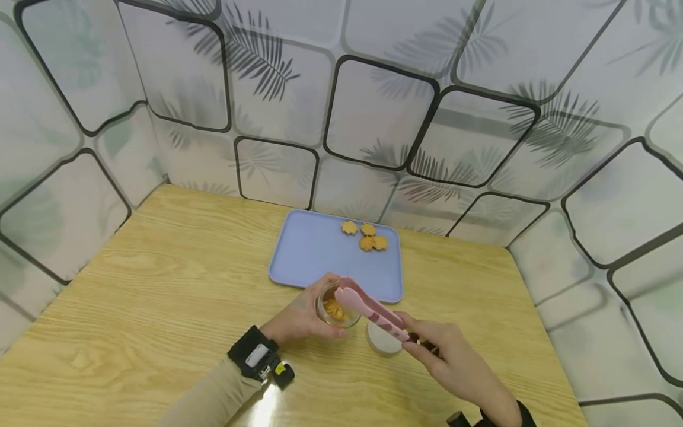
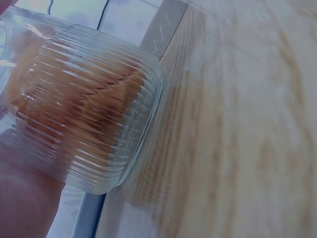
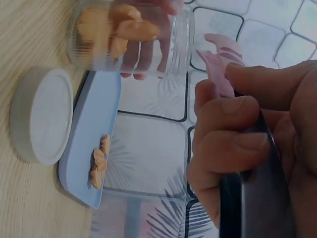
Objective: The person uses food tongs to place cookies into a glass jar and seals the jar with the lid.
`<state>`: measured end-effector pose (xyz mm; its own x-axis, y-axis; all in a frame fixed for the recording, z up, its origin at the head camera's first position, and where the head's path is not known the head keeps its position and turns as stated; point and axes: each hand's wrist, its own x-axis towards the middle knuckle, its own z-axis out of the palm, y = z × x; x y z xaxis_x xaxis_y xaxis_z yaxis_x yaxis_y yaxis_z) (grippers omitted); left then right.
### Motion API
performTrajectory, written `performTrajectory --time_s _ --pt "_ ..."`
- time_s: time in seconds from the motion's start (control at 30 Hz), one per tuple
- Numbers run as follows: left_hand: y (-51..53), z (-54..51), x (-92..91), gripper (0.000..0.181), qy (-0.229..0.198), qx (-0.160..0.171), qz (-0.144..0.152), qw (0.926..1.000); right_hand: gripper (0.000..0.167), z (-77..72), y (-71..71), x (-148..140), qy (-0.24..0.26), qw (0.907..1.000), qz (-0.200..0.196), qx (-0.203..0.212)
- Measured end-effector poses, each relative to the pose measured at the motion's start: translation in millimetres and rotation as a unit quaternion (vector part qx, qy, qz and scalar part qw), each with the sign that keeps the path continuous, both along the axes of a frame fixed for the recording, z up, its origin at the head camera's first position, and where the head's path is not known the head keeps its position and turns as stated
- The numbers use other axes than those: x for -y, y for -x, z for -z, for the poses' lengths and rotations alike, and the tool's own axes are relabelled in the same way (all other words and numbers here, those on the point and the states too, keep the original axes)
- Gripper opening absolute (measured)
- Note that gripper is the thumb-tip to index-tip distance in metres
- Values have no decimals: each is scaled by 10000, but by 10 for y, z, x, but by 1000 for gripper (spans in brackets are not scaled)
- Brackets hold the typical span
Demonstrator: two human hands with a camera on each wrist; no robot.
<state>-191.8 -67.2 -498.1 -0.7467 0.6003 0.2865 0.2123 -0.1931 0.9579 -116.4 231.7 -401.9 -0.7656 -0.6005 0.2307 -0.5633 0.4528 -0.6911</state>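
Observation:
My left hand (image 1: 306, 315) grips a ribbed clear glass jar (image 2: 89, 104) with flower-shaped orange-brown cookies (image 3: 133, 29) inside. In the head view the jar's open mouth faces up toward me. My right hand (image 1: 453, 356) holds pink tongs (image 1: 376, 311) with a dark handle, fingers and thumb curled round it. The tong tips are over the jar's mouth in the head view; in the right wrist view they stand above its rim, with no cookie seen between them. Beside the jar a round white lid (image 1: 384, 339) lies on the table, partly hidden by the tongs.
Behind the jar lies a blue tray (image 1: 315, 249) with several cookies (image 1: 367, 243) at its far right corner. The wooden table (image 1: 176, 279) ends at patterned wall panels (image 1: 379, 112) at the back and sides.

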Motion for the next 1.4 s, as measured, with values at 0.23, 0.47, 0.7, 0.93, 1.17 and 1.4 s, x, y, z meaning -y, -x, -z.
performTrajectory --time_s 0.23,0.47,0.7,0.93,1.17,1.4 --pt "2 -18 6 74 231 -83 -222 9995 53 126 497 -30 -660 9891 1065 -779" --pt "15 -7 7 74 114 -138 -198 9996 55 389 1111 17 -1956 9643 1719 -473" --pt "29 26 -13 73 95 -231 -153 9996 56 469 1347 142 -2121 9591 1866 -196" --pt "25 14 -15 74 168 -150 -228 9995 57 514 1382 213 -2390 9493 2037 -150" --pt "26 -16 -12 74 155 -178 -181 9996 56 623 1382 210 -2287 9519 2041 32" --pt "17 -6 -6 75 142 -43 -163 9998 47 699 1348 198 -2106 9584 1897 -341"
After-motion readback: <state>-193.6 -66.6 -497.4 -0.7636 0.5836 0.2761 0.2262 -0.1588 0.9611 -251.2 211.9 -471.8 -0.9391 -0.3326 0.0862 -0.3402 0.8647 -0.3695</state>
